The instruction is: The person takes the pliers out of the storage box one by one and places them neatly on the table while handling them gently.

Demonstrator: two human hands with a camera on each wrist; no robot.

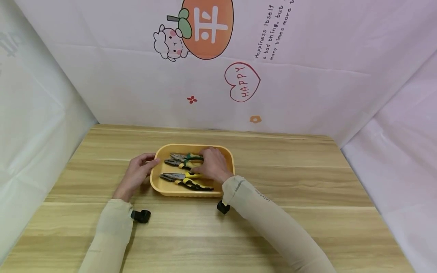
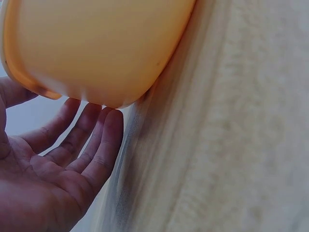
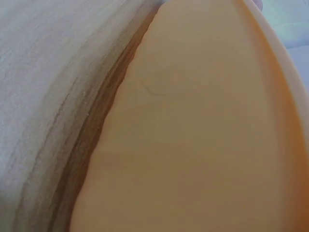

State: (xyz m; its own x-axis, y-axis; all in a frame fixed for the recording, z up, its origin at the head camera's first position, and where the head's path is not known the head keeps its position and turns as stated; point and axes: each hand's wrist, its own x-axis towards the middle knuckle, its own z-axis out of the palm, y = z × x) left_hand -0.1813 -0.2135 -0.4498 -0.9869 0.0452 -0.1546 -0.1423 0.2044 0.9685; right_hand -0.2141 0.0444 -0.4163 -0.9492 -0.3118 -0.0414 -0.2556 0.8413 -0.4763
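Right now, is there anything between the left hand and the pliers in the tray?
Yes: the left wall of the tray. The left hand is at its outer side; the pliers lie inside. Above the rim, nothing visible blocks.

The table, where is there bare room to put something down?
The table is bare between the tray, the right sleeve and the right cloth. Also in front of the tray, between the left sleeve and right sleeve, and between the left hand and left cloth. The tray is crowded: pliers and the right hand.
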